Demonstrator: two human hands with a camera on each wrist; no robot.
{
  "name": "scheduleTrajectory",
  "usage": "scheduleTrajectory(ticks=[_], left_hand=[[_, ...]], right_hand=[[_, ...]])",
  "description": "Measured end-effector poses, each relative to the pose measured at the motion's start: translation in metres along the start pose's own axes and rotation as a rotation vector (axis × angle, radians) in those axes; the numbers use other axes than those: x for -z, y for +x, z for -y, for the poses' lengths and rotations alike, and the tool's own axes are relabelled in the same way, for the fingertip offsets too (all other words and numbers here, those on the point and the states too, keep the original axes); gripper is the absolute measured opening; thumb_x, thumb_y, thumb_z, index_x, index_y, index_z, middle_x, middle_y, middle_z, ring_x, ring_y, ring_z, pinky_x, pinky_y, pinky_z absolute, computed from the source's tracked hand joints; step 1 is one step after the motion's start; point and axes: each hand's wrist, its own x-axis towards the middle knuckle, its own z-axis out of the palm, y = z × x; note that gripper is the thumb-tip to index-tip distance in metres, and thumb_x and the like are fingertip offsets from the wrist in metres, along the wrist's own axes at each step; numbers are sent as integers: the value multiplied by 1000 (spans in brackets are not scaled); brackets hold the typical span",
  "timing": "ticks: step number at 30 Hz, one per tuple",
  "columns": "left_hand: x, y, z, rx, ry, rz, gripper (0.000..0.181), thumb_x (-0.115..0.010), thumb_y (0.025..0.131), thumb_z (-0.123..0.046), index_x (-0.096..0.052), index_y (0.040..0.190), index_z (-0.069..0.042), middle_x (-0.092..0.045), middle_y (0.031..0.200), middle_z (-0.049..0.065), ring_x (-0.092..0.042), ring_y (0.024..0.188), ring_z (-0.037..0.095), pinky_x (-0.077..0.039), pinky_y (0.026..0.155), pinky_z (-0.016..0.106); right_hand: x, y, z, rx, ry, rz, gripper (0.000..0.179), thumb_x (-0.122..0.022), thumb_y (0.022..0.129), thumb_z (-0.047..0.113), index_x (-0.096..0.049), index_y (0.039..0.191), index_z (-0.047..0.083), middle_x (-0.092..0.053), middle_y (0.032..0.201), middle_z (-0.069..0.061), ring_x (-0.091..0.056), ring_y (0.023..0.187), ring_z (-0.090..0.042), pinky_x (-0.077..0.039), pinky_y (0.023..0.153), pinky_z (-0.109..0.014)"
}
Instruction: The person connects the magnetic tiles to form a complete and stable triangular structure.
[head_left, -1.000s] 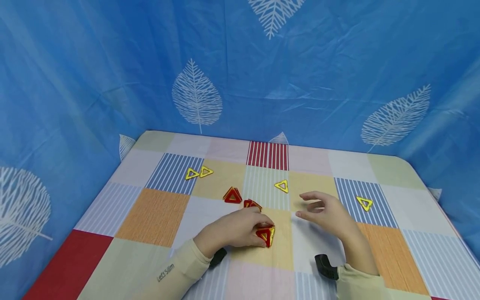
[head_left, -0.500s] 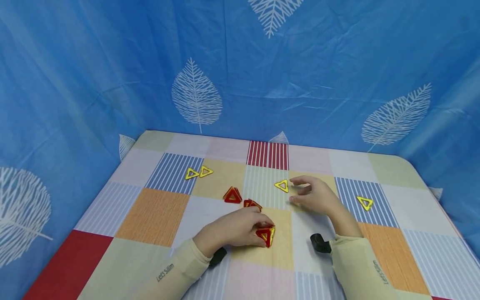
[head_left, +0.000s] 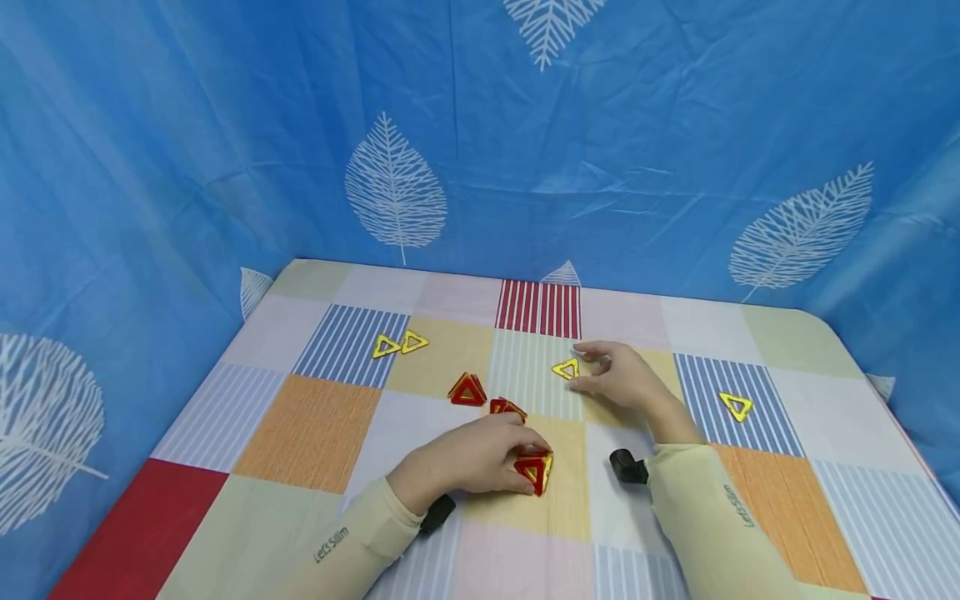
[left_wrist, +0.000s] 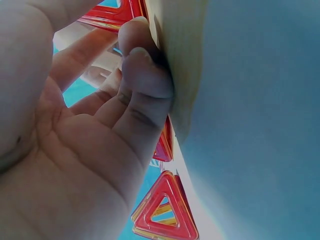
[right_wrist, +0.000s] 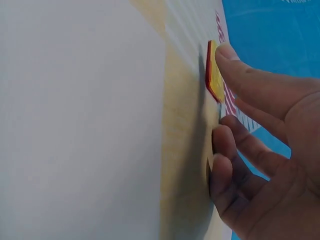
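In the head view, my left hand (head_left: 480, 457) grips a small pyramid of red and yellow triangular magnetic tiles (head_left: 534, 473) on the cloth. Its red side (left_wrist: 117, 17) shows at the top of the left wrist view, partly behind the fingers. My right hand (head_left: 621, 379) is at a flat yellow triangular tile (head_left: 558, 370), thumb and forefinger spread about its right corner. In the right wrist view the thumb overlaps this tile (right_wrist: 214, 75), which has a red edge below; whether they touch, I cannot tell. The other right fingers are loosely bent near the cloth.
Two red tile pyramids stand beyond my left hand: one whole (head_left: 467, 390), one partly hidden (head_left: 507, 408). Two yellow tiles, one left (head_left: 386, 346) and one beside it (head_left: 413, 342), lie farther back. Another yellow tile (head_left: 736, 407) lies right. A blue leaf-patterned curtain (head_left: 637, 125) hangs behind.
My right hand has moved left and away from me, from beside the yellow tile to around its right corner. My left hand keeps its hold on the pyramid in place.
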Motion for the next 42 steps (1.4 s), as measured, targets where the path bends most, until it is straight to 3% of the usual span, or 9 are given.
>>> scheduleTrajectory(ticks=[4, 10, 13, 21, 30, 37, 42], left_hand=[[0, 0, 1, -2, 2, 1, 47, -82, 86, -37, -69, 129, -23, -63, 123, -11, -53, 118, 10, -44, 100, 26], [0, 1, 2, -19, 7, -7, 47, -82, 85, -37, -69, 128, -22, -64, 120, -10, -54, 113, 8, -44, 97, 24], [0, 1, 2, -18, 3, -7, 47, -82, 85, -37, -70, 128, -22, -63, 118, -10, -54, 104, 5, -45, 93, 22], [1, 1, 2, -25, -4, -9, 47, -83, 85, -35, -70, 127, -22, -63, 113, -11, -53, 98, 4, -45, 90, 20], [1, 1, 2, -26, -18, -12, 47, -84, 84, -34, -70, 127, -21, -63, 112, -11, -53, 97, 3, -45, 89, 20], [1, 1, 2, -31, -7, -16, 46, -84, 84, -35, -71, 126, -22, -63, 112, -12, -53, 99, 4, -45, 89, 21], [2, 0, 2, -35, -8, -19, 46, -83, 84, -36, -70, 127, -22, -63, 112, -12, -52, 98, 4, -45, 88, 21]], right_hand=[[-3, 4, 4, 56, -60, 19, 57, -80, 88, 20, -60, 136, -3, -59, 124, -26, -52, 88, -27, -42, 77, -39], [-6, 5, 7, 72, -122, 15, 45, -76, 91, 18, -66, 129, -3, -57, 120, -24, -49, 92, -29, -41, 79, -44], [-6, 5, 8, 77, -119, 4, 40, -79, 89, 15, -69, 123, -3, -60, 115, -21, -50, 91, -29, -42, 78, -43], [-4, -2, 13, -9, 8, -15, 28, -84, 82, 11, -65, 102, 5, -62, 93, -10, -57, 77, -21, -47, 68, -34], [-7, -13, 16, 97, -34, -26, 14, -83, 83, 9, -70, 81, 14, -70, 89, 2, -65, 84, -18, -51, 78, -40], [-9, -26, 21, 92, 10, 72, 12, -88, 78, 13, -76, 80, 14, -72, 88, 2, -66, 79, -13, -54, 67, -33], [-12, -30, 23, 163, -40, 84, 11, -87, 80, 12, -76, 83, 13, -72, 89, 2, -64, 79, -13, -53, 70, -32]])
